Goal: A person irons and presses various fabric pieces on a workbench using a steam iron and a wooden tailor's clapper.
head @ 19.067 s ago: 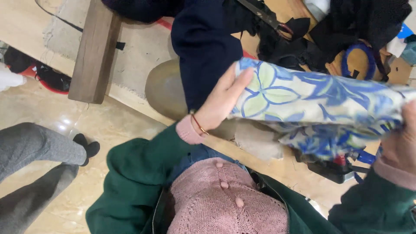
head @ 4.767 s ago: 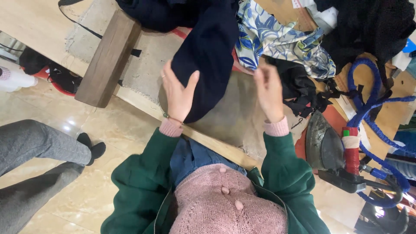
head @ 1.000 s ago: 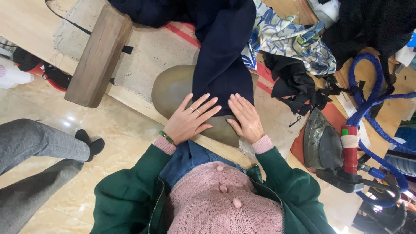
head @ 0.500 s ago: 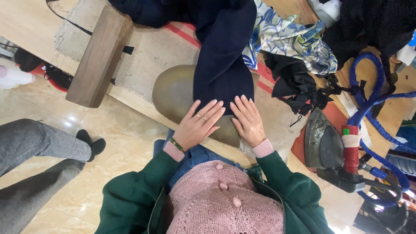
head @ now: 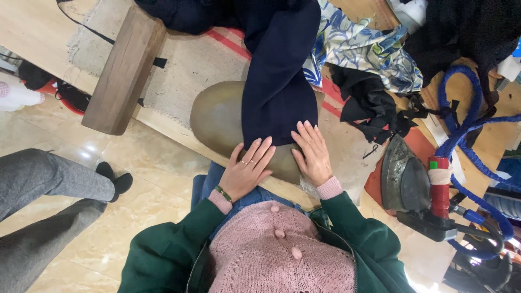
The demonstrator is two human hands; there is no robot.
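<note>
A dark navy garment (head: 279,81) lies draped over a rounded olive pressing pad (head: 217,116) at the edge of the work table. My left hand (head: 247,171) rests flat with fingers spread at the garment's near hem, partly on the pad. On the hem's right corner lies my right hand (head: 312,152), also flat with fingers apart. Neither hand grips anything.
A wooden block (head: 125,70) lies at the left on the table. A blue-and-white floral fabric (head: 363,51) and black cloth (head: 372,103) lie at the right. An iron (head: 404,173) with a blue hose (head: 467,135) stands at far right. Another person's grey-trousered legs (head: 43,184) are on the floor at left.
Both hands have slid toward me along the navy garment to its near hem. Long before, the hands held the floral fabric, now set aside at right.
</note>
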